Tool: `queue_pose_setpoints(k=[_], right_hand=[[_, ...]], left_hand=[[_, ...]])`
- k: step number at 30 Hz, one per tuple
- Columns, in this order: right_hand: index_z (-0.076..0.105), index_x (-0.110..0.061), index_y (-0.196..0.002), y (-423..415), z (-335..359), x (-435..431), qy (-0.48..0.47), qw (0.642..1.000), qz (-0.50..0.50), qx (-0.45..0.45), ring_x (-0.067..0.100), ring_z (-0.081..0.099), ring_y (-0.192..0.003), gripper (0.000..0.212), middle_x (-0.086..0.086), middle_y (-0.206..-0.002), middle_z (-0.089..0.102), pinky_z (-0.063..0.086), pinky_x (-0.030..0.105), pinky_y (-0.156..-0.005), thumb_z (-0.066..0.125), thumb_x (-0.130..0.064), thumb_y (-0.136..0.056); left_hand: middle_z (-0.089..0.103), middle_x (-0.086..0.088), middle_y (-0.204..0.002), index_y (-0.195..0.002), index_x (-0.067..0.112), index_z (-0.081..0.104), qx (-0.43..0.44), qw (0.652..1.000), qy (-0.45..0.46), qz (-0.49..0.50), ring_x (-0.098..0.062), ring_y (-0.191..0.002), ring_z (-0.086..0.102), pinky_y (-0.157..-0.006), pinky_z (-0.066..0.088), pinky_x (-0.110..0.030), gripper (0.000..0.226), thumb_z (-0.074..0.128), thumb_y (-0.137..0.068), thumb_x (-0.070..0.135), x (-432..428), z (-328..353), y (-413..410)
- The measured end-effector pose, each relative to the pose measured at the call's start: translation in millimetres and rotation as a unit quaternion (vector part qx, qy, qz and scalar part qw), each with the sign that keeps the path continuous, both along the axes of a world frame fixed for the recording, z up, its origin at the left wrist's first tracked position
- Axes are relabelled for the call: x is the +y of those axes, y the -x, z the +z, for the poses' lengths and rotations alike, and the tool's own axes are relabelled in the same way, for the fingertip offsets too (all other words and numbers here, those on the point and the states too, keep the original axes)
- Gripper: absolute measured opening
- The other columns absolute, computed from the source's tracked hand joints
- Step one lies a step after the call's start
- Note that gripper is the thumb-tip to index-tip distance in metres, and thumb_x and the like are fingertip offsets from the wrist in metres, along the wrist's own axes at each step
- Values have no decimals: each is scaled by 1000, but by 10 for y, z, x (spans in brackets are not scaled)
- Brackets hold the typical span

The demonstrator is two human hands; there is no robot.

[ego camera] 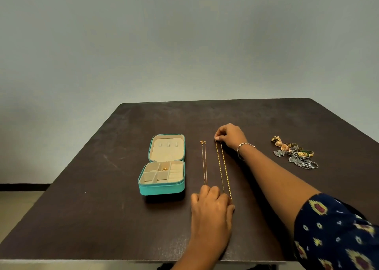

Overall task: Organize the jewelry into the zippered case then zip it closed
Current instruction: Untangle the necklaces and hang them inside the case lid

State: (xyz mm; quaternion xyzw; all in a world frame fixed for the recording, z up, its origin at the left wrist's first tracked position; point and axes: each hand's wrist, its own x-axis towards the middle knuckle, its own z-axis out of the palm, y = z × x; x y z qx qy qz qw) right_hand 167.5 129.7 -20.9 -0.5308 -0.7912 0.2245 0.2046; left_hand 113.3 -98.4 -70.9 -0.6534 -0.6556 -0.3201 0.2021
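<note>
Chain: right hand pinches far end; left hand (grip hidden) covers other.

Right hand pinches the far end of the gold chain, stretched straight along the tabletop; left hand covers the near end, open teal case alongside.

That thick gold chain pinched in the right hand looked like shiny polished metal. Just left of the grip, the thin gold chain was finer and duller. The table was matt, dark and scuffed. Further left, the jewelry case had a smooth teal leathery shell and soft cream lining. Off to the grip's right, the earring and ring pile mixed glossy gold and greyish silver metal.
</note>
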Motion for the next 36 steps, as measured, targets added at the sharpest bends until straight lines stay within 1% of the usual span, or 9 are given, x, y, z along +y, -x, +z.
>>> queue_pose_setpoints(k=[7,13,18,21,25,26,29,31,36], right_hand=[[69,-15,-85,9,-26,-12,4,1000,-6,22,18,61,-93,6,5,-95,70,46,30,-83,66,-12,-82],[68,-11,-86,9,129,-130,-13,997,-8,75,17,60,-88,6,8,-93,69,50,35,-85,65,-14,-83],[68,-6,-87,123,363,-434,-42,992,50,106,12,57,-83,7,4,-87,66,49,29,-82,64,-12,-83],[68,-7,-87,252,490,-658,-47,988,98,112,12,58,-82,8,3,-85,65,49,28,-81,65,-12,-83],[68,-8,-85,447,576,-919,-53,983,150,90,7,51,-67,7,-1,-74,61,43,26,-69,66,-13,-82],[69,-8,-86,496,585,-978,-53,982,162,82,8,51,-68,7,0,-75,62,42,26,-69,66,-13,-81],[68,-7,-90,636,579,-1133,-48,979,187,63,12,55,-79,10,9,-88,68,46,31,-77,65,-12,-82],[69,-7,-90,723,544,-1221,-42,979,192,48,12,56,-81,10,9,-91,69,47,31,-79,65,-12,-82],[71,-11,-89,894,401,-1366,-38,984,174,-20,11,56,-79,10,7,-94,70,39,22,-70,65,-11,-81]], left_hand=[[50,12,-63,-60,27,61,-22,1000,-8,-8,-6,-70,33,-63,21,-24,31,44,-78,45,-4,2,13],[53,12,-69,-71,29,63,-51,998,-15,-18,-9,-67,43,-64,21,-23,28,42,-85,43,-58,40,9],[58,13,-73,-77,29,62,-74,997,-26,-24,-8,-71,44,-65,23,-23,22,44,-85,39,-106,126,32],[61,11,-76,-81,27,61,-102,993,-58,-28,-9,-75,44,-64,26,-24,19,46,-84,36,-115,250,193],[64,5,-76,-77,20,62,-133,985,-112,14,-13,-77,41,-66,29,-28,22,45,-83,32,-71,524,587],[65,3,-76,-77,19,63,-148,982,-116,33,-14,-78,43,-67,30,-29,23,44,-83,31,-70,588,699],[67,-2,-90,-86,14,65,-233,967,-56,89,-23,-90,52,-74,31,-33,22,45,-88,23,-99,728,1001],[64,-1,-101,-97,14,64,-274,955,1,116,-21,-102,50,-83,31,-32,17,48,-92,16,-88,725,1158],[60,0,-109,-104,19,61,-270,951,90,118,-18,-111,46,-92,33,-34,17,51,-91,15,-97,592,1434]])
